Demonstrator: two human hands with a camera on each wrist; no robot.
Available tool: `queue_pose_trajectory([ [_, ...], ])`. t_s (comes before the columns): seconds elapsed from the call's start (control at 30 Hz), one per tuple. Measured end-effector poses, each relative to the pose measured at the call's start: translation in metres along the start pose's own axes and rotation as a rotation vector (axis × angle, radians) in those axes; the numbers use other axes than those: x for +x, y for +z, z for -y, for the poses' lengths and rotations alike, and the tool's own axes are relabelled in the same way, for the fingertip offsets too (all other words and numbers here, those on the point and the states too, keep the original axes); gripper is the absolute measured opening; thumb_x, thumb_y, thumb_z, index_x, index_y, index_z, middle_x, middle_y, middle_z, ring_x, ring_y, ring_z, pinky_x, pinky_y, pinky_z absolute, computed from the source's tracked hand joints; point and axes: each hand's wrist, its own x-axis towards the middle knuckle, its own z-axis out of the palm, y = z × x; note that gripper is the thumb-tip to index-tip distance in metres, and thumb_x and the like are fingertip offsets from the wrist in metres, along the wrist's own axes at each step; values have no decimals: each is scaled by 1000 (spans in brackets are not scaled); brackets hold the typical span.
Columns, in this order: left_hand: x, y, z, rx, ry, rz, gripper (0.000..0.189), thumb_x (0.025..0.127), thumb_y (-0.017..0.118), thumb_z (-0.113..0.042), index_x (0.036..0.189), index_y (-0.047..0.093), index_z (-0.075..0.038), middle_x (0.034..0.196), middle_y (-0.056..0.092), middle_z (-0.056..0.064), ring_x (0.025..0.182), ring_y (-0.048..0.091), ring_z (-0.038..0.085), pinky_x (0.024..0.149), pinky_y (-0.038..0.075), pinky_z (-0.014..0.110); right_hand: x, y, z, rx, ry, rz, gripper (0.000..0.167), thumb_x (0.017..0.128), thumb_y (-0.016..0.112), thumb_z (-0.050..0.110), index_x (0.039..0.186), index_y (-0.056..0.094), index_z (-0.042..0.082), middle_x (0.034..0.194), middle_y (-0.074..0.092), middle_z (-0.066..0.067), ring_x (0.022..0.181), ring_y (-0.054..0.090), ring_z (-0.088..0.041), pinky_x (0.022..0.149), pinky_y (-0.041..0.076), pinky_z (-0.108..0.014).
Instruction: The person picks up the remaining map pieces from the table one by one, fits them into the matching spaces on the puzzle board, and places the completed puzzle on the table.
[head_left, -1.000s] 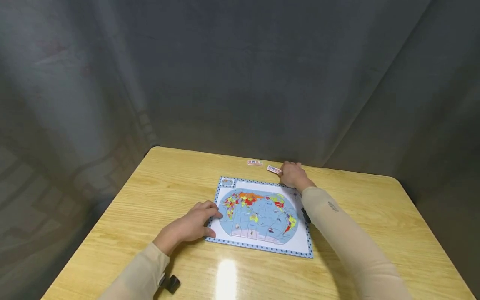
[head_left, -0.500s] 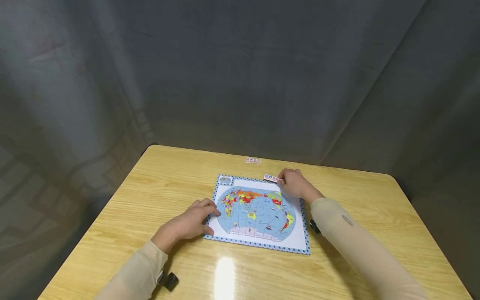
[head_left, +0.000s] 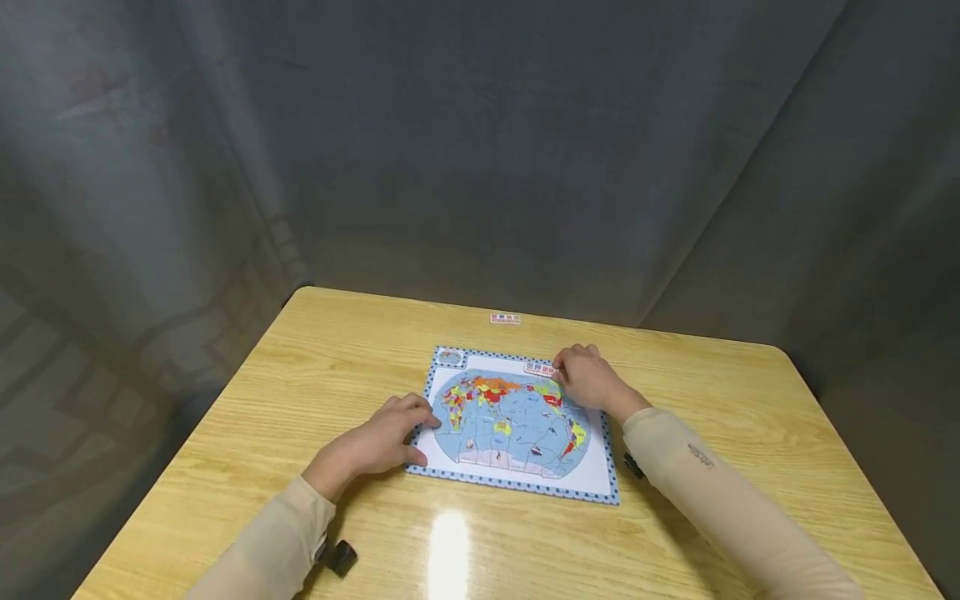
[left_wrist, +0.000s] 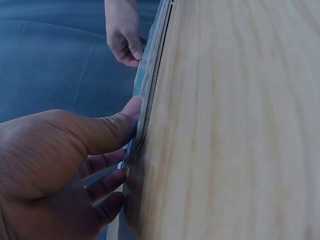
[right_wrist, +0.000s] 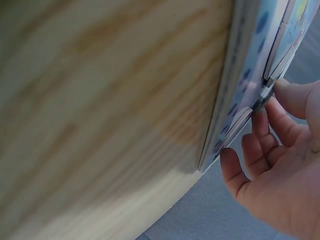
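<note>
A world map jigsaw puzzle (head_left: 517,425) lies on the table, framed by a blue dotted border. My left hand (head_left: 386,437) rests at its left edge with the fingers relaxed; in the left wrist view the thumb (left_wrist: 112,131) touches the border. My right hand (head_left: 592,379) pinches the right end of a small white title piece (head_left: 537,368) with coloured characters, over the top border of the puzzle. Seen from the right wrist, the fingertips (right_wrist: 259,120) are close against the board, and most of the piece is hidden there.
Near the table's back edge lies another small title strip (head_left: 505,318). The wooden table (head_left: 322,350) extends round the puzzle, with a dark grey curtain (head_left: 465,167) hanging behind it. A small black camera (head_left: 342,558) sits at the left wrist.
My right hand has brought the title piece from the table behind the puzzle toward me and slightly left, onto the top border. The left hand has stayed at the left edge.
</note>
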Motion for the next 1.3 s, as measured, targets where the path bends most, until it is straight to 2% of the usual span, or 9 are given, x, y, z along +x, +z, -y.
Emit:
queue_pose_trajectory([
  [0.27, -1, -1, -2, 3, 2, -8, 45, 80, 81, -20, 122, 66, -11, 133, 51, 7, 122, 42, 29, 103, 37, 45, -1, 2, 1, -30, 8, -15, 20, 98, 59, 21, 112, 63, 8, 109, 60, -8, 98, 44, -27, 82, 41, -43],
  [0.47, -2, 0, -3, 8, 3, -7, 46, 81, 81, -21, 122, 66, -11, 133, 50, 8, 123, 42, 30, 103, 38, 46, 0, 1, -1, 2, 43, -22, 25, 96, 63, 23, 116, 63, 7, 109, 60, -9, 100, 44, -28, 83, 42, -46],
  [0.7, -3, 0, -3, 6, -2, -8, 45, 81, 80, -21, 123, 66, -12, 134, 50, 9, 124, 42, 31, 104, 37, 46, -4, -1, -6, 40, 42, -44, 32, 95, 65, 25, 120, 63, 5, 110, 62, -10, 100, 47, -28, 86, 40, -45],
  [0.83, -3, -1, -4, 12, 3, -1, 46, 82, 80, -23, 125, 65, -12, 135, 50, 7, 124, 42, 29, 104, 37, 45, -17, -2, -11, 69, 22, -72, 30, 94, 65, 23, 117, 63, 4, 104, 62, -8, 96, 47, -26, 85, 37, -44],
  [1.07, 1, -4, -7, 48, 25, 21, 47, 80, 81, -22, 123, 66, -10, 128, 51, 6, 118, 44, 27, 100, 40, 44, -58, -2, -7, 51, 13, -74, 29, 92, 68, 25, 115, 64, 8, 102, 59, -5, 97, 46, -27, 82, 42, -45],
  [1.3, 7, -17, -12, 75, 8, 105, 48, 78, 84, -24, 120, 65, -11, 126, 51, 5, 118, 46, 26, 100, 41, 42, -94, 3, -3, 59, 15, -28, 31, 90, 71, 27, 114, 66, 9, 98, 57, -1, 95, 44, -24, 81, 40, -41],
])
